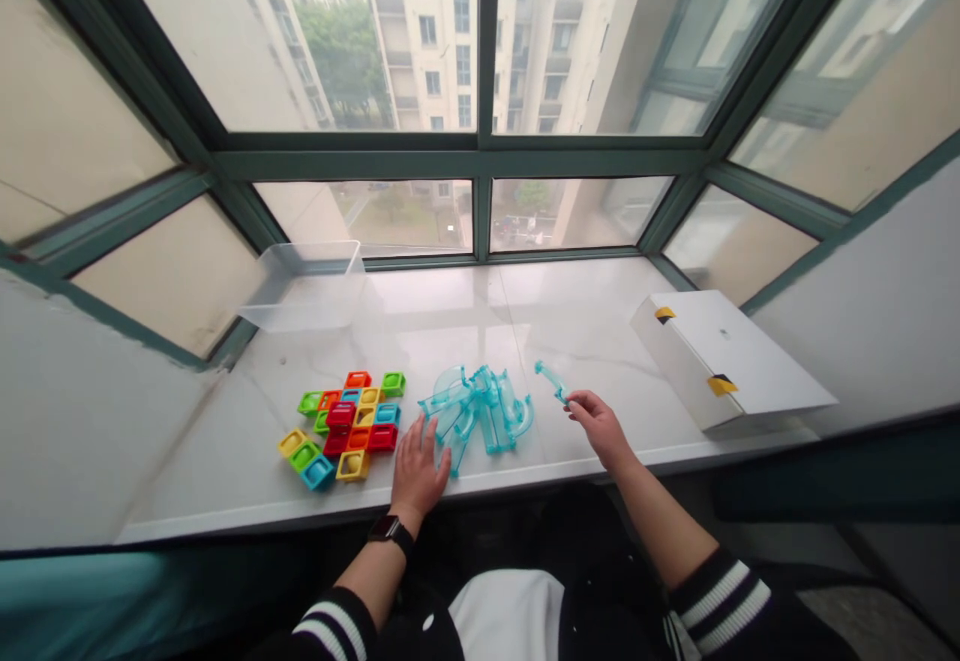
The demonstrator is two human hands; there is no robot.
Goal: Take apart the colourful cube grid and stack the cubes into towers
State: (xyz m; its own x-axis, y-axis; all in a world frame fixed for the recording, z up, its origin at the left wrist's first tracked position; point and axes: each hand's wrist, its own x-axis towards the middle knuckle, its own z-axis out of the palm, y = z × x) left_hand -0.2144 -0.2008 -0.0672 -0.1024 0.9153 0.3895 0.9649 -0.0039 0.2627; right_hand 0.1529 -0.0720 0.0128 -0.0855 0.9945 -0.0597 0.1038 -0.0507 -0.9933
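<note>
Between thumb and fingers, my right hand [598, 425] pinches one end of a clear blue marble-run track piece [551, 379], just right of the heap. My left hand [420, 466] rests flat on the sill with its fingers spread, between the coloured blocks and the heap. Its fingertips are close to a pile of clear blue plastic track pieces [487, 406], several of them tangled together. Left of that hand lies a cluster of hollow square blocks [356, 413] in red, orange, yellow, green and blue, some stacked on others.
A clear plastic bin [304, 291] stands at the back left of the white marble sill [480, 311]. On the right sits a white box [731, 361] with yellow-and-black tabs. Green-framed windows [480, 161] enclose the sill's back and sides.
</note>
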